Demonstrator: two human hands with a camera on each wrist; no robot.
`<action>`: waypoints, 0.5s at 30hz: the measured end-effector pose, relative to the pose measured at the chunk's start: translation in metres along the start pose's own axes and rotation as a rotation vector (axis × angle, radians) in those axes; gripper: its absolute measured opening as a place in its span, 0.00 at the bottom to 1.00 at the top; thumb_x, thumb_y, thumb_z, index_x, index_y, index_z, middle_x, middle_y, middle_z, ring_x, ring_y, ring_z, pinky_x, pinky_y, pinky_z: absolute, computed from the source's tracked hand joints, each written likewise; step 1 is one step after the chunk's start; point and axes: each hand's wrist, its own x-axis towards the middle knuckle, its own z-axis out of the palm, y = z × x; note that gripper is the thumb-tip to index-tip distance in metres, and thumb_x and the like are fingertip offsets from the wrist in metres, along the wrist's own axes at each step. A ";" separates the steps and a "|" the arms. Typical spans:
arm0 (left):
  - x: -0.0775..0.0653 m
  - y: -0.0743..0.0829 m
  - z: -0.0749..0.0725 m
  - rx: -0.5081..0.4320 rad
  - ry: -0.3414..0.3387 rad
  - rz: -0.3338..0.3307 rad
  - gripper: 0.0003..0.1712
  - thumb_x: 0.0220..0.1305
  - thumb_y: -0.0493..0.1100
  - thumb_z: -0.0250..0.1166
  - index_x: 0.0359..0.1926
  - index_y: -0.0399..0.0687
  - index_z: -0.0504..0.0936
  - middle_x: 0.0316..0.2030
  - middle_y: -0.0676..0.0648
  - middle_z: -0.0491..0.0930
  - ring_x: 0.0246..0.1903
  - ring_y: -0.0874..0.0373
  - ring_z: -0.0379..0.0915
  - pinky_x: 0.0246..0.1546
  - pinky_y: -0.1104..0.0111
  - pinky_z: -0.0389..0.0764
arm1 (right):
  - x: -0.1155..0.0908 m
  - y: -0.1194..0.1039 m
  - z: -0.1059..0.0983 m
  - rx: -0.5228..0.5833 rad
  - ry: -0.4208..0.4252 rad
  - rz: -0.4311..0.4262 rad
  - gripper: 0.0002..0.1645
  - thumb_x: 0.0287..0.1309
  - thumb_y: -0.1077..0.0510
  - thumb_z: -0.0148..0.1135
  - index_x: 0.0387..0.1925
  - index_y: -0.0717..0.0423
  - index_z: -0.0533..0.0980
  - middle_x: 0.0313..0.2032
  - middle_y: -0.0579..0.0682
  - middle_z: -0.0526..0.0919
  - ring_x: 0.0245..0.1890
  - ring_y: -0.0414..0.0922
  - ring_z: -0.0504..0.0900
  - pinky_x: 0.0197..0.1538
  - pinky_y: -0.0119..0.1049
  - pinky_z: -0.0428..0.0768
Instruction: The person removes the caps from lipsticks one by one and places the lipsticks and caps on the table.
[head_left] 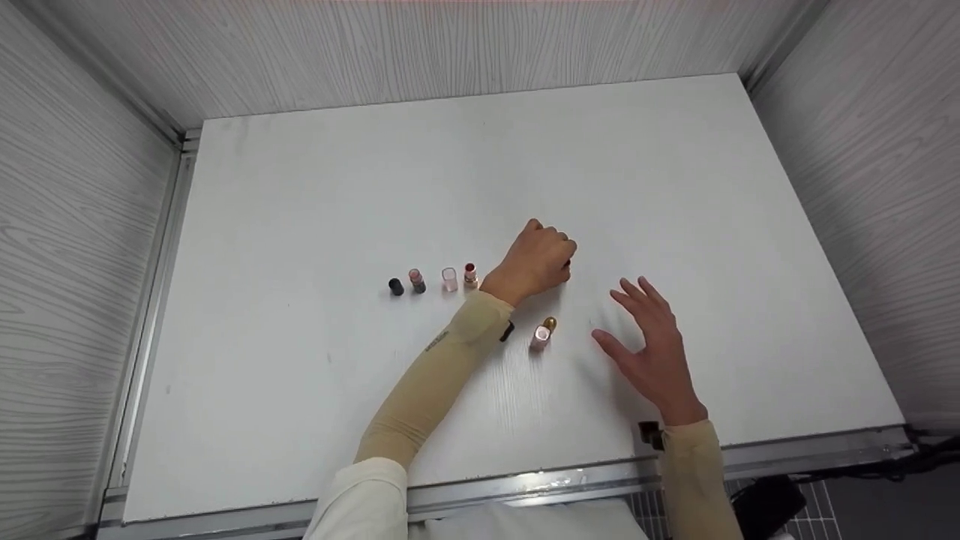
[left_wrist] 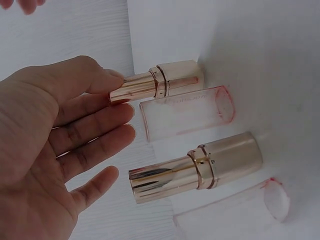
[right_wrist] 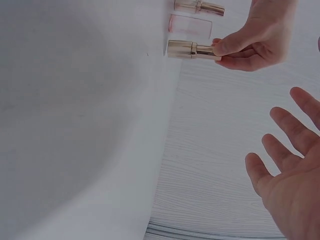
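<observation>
My left hand pinches the upper end of a gold lipstick tube between thumb and fingertips. The tube stands upright, its base at the white tabletop; in the head view the hand hides most of it. Close beside it in the left wrist view is a clear cap. Past that stand another gold lipstick tube and a second clear cap. My right hand hovers over the table, fingers spread, holding nothing. Between the forearms are a clear pinkish piece and a gold piece.
Left of my left wrist stand a red lipstick, a clear cap, a pink lipstick with a dark base and a black cap. Wood-grain panels wall the white table. A metal rail edges its front.
</observation>
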 end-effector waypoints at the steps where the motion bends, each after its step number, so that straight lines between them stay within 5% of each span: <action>1: 0.000 0.000 0.001 0.000 0.000 -0.001 0.08 0.70 0.44 0.62 0.42 0.49 0.87 0.37 0.51 0.86 0.41 0.55 0.81 0.56 0.59 0.73 | 0.000 0.000 0.000 0.002 0.001 -0.001 0.36 0.53 0.58 0.77 0.64 0.53 0.76 0.68 0.55 0.75 0.75 0.56 0.62 0.70 0.65 0.62; 9: -0.002 -0.001 0.007 -0.018 0.002 -0.015 0.09 0.71 0.43 0.59 0.41 0.50 0.86 0.37 0.51 0.86 0.41 0.54 0.82 0.56 0.58 0.73 | -0.003 -0.001 0.002 0.012 0.005 0.014 0.34 0.54 0.58 0.77 0.63 0.54 0.78 0.67 0.55 0.76 0.74 0.56 0.63 0.69 0.64 0.65; 15: -0.008 -0.001 -0.007 -0.033 -0.020 -0.048 0.14 0.73 0.50 0.59 0.52 0.53 0.84 0.46 0.52 0.86 0.50 0.56 0.80 0.66 0.55 0.66 | 0.000 -0.001 0.000 -0.008 -0.014 0.029 0.33 0.55 0.58 0.76 0.63 0.56 0.77 0.67 0.55 0.76 0.74 0.55 0.63 0.69 0.63 0.65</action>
